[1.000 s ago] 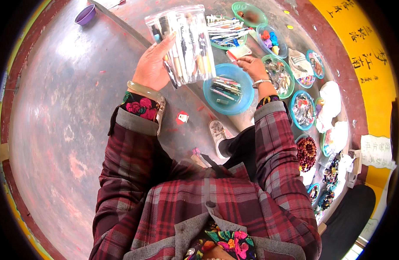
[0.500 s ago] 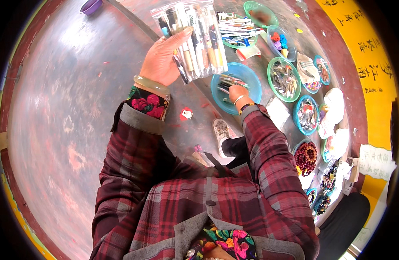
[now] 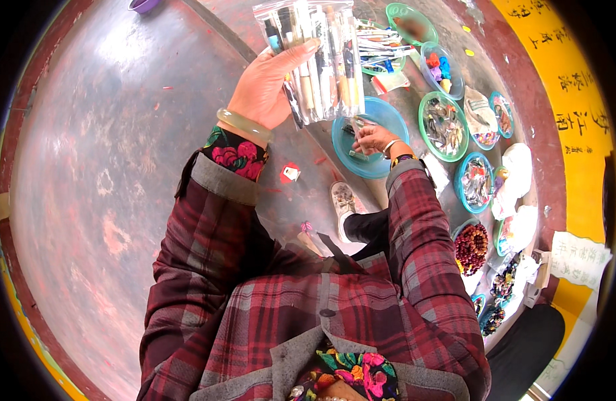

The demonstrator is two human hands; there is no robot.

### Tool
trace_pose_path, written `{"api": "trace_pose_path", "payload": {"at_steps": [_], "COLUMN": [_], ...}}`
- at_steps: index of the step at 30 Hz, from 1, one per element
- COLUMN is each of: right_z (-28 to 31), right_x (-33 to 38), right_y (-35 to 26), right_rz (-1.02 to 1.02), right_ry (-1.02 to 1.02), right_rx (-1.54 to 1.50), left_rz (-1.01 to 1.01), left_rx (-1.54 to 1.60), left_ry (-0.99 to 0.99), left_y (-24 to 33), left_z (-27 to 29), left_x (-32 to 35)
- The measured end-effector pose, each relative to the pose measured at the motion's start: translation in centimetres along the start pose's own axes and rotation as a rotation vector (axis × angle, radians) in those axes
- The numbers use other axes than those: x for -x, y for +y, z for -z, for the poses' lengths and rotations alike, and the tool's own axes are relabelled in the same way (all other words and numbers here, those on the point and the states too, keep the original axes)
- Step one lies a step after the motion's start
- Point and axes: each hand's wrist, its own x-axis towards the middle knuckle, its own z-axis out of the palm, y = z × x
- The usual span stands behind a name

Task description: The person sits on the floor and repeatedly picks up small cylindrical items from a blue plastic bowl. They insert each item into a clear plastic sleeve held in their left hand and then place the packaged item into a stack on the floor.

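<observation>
While left hand (image 3: pixel 262 90) grips clear bag of pens (image 3: pixel 315 60) aloft, right hand (image 3: pixel 369 139) pinches item in blue bowl (image 3: pixel 383 164).

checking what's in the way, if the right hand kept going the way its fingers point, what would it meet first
The right hand is already down in the blue bowl, fingers on the small items there. Going on, it would likely meet the bowl's inside and far rim first; the clear bag above seems nearer the camera, though depth is unclear.

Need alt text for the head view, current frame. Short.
Seen from above, a person in a plaid jacket holds up a clear plastic bag of pens in the left hand, while the right hand reaches into a blue bowl on the reddish floor. More bowls of small trinkets and beads line the right side.
</observation>
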Motion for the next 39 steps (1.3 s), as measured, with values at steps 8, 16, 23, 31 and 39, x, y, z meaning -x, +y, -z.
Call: {"api": "trace_pose_path", "payload": {"at_steps": [8,16,23,31,39], "right_z": [0.5,-1.4,-2.2,-1.4,-1.4], "right_x": [2.9,13.3,17.3,19.7,20.5], "right_y": [-4.3,-13.4,-14.5,-15.1,-15.1], "right_rz": [0.357,0.899,1.019,1.188,1.231], "right_ry": [0.051,0.109,0.308,0.46,0.542], "right_rx": [-0.421,-0.557,-0.532,-0.59,-0.588], "left_rz": [0.012,0.09,0.253,0.395,0.459], "left_rx": [-0.037,-0.062,-0.014,-0.191,-0.299], "left_ry": [0.004,-0.028,-0.068,-0.145,-0.208], "left_y": [-0.2,-0.9,-2.9,-4.9,-6.0], "left_z": [-0.3,-0.8,-1.0,-2.2,-2.0], "left_x": [-0.1,0.2,0.4,1.1,1.1]}}
